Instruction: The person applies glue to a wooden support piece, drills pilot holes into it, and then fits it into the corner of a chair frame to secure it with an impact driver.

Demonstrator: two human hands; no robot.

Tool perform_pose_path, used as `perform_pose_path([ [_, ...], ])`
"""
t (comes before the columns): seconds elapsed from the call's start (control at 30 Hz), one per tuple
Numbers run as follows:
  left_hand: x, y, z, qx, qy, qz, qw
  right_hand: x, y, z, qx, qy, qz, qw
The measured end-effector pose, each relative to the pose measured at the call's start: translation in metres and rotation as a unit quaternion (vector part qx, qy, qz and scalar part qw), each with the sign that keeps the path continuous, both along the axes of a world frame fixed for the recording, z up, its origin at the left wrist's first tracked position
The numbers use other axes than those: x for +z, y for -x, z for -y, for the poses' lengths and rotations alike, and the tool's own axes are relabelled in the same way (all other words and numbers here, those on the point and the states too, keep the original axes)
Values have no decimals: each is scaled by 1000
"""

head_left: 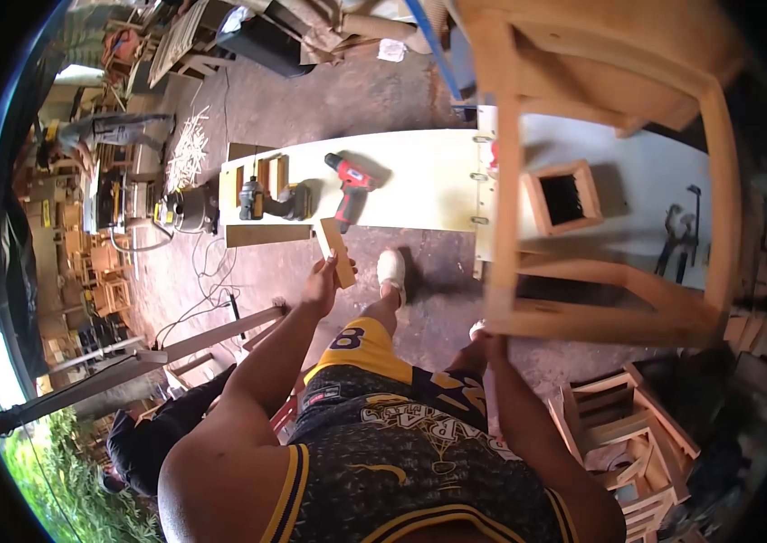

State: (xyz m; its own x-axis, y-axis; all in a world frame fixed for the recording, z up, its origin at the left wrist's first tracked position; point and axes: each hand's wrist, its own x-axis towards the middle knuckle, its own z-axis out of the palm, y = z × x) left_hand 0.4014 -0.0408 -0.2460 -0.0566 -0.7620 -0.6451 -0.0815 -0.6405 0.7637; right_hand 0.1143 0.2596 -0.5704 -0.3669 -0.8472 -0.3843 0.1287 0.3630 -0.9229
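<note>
My left hand (pixel 322 282) is closed around a short, pale wooden block (pixel 333 252), held upright beside the bench's near edge. A large wooden frame (pixel 582 324) with legs and cross rails rises at the right. At its lower left corner my right hand (pixel 494 344) grips the wood, with its fingers largely hidden. A red and black cordless drill (pixel 353 185) lies on the pale bench top (pixel 433 176), just beyond the block. Left of it lies a second, dark power tool (pixel 275 201), near small wooden pieces (pixel 272 169).
Clamps (pixel 677 231) and a square wooden piece (pixel 566 197) lie on the right-hand surface. Slatted wooden frames (pixel 623 443) stand at lower right. A metal bar (pixel 130 366) crosses the lower left, near cables. Another person (pixel 116 131) bends over work at upper left.
</note>
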Motion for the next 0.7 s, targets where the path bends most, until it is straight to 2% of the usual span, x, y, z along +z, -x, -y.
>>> perform_pose_path([
  [0.03, -4, -10, 11, 18, -10, -39, 999, 24, -47, 19, 95, -157, -158, 970],
  [0.07, -7, -21, 23, 35, -22, -77, 996, 81, -64, 66, 100, -161, -163, 968],
  [0.1, -8, -28, 37, 39, -26, -83, 995, 149, -89, 123, 180, -139, -87, 970],
  [0.13, -14, -38, 53, 41, -30, -90, 995, 168, -110, 162, 170, -55, -173, 969],
  [0.17, -21, -49, 67, 25, -31, -107, 993, 188, -129, 206, 116, -67, -171, 976],
  [0.23, -41, -75, 100, -32, -24, -119, 992, 175, -159, 287, 99, -142, -131, 976],
  [0.27, -45, -80, 114, -19, -22, -112, 993, 176, -173, 330, 102, -151, -195, 964],
  [0.3, -42, -85, 130, -50, -11, -96, 994, 139, -192, 360, 104, -133, -220, 961],
  [0.33, -39, -91, 141, -75, -2, -81, 994, 123, -210, 389, 56, -126, -273, 952],
  [0.4, -44, -109, 162, -131, 10, -52, 990, 136, -231, 448, 68, -196, -206, 956],
  [0.47, -41, -105, 173, -34, -18, -142, 989, 145, -245, 470, 28, -228, -179, 957],
  [0.53, -33, -101, 188, -28, -2, -133, 991, 138, -250, 476, -20, -264, -152, 952],
  [0.57, -52, -103, 190, -32, 12, -89, 995, 134, -248, 479, -26, -277, -143, 950],
  [0.6, -64, -102, 196, -34, 10, -99, 994, 121, -242, 480, -33, -289, -134, 947],
  [0.63, -72, -98, 202, -42, 5, -118, 992, 127, -233, 482, -54, -235, -130, 962],
  [0.67, -80, -94, 206, -51, -2, -135, 989, 135, -220, 477, -102, -163, -24, 981],
  [0.7, -71, -86, 215, -61, 10, -78, 995, 146, -204, 476, -108, -168, 12, 980],
])
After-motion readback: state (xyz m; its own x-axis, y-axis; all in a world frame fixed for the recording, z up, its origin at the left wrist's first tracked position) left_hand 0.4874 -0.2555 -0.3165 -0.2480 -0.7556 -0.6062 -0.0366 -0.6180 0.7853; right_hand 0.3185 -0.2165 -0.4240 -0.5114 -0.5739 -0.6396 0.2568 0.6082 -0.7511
